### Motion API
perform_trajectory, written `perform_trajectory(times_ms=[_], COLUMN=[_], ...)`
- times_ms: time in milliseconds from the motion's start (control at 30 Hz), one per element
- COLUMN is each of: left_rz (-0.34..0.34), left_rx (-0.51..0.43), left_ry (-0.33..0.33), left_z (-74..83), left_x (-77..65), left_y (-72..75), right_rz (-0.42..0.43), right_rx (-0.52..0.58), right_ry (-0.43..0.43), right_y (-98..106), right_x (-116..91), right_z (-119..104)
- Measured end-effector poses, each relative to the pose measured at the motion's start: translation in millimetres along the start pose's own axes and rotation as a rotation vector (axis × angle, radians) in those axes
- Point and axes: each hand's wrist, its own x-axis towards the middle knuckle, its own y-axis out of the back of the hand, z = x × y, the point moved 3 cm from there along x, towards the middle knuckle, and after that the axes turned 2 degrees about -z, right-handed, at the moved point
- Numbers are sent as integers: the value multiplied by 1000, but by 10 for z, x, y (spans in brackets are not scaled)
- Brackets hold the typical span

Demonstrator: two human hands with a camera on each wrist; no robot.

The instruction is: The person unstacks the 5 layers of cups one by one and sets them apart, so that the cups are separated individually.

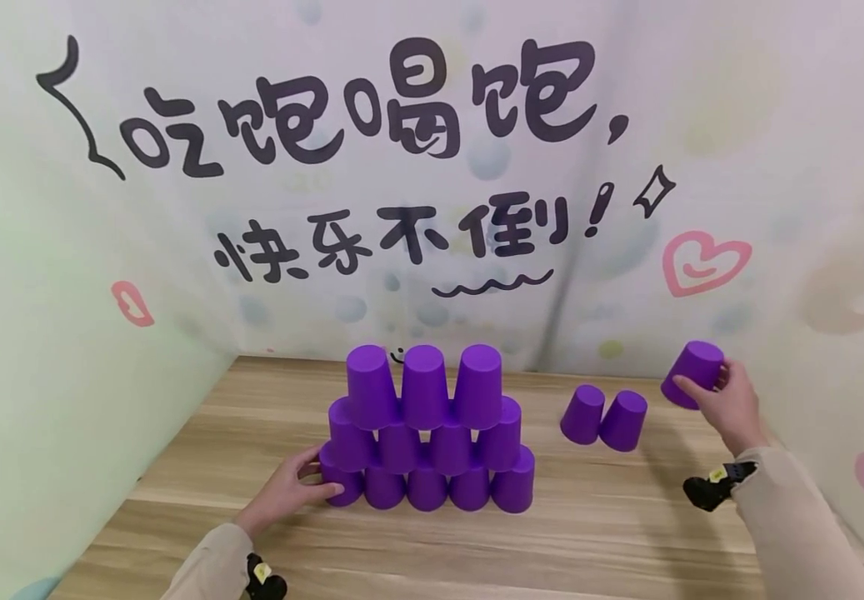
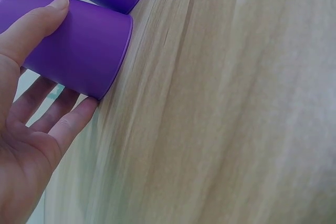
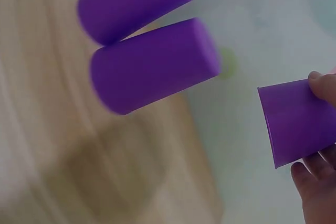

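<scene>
Upside-down purple cups stand stacked in three rows, with three cups in the top row (image 1: 424, 387). At the left end of the bottom row, my left hand (image 1: 292, 490) holds the outermost cup (image 2: 79, 43). Its thumb lies across the cup's front, and the fingers reach round the other side. Off to the right, my right hand (image 1: 735, 408) grips another purple cup (image 1: 694, 373) between thumb and fingers, raised above the table with its mouth downward. In the right wrist view this cup (image 3: 296, 121) is cut off by the frame edge.
Two more upside-down cups, one (image 1: 582, 414) beside the other (image 1: 623, 421), stand right of the stack on the wooden table (image 1: 432, 558). A printed cloth wall (image 1: 417, 183) rises behind the table's back edge, and pale walls flank both sides.
</scene>
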Motion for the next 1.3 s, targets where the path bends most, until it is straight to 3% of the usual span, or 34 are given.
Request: perform_trajectory(times_ms=[333, 467, 767, 1300], left_rz=[8, 6, 27, 14], left_rx=[-12, -7, -1, -11], left_ry=[-6, -10, 22, 12], left_z=[-3, -10, -15, 2], left_x=[-12, -10, -20, -14], left_y=[-32, -31, -5, -7], right_rz=[-18, -61, -107, -166], right_rx=[-19, -20, -17, -21], right_ry=[-147, -148, -149, -139], right_y=[-330, -419, -518, -532], right_x=[-222, -290, -277, -246], right_z=[590, 710, 738, 732])
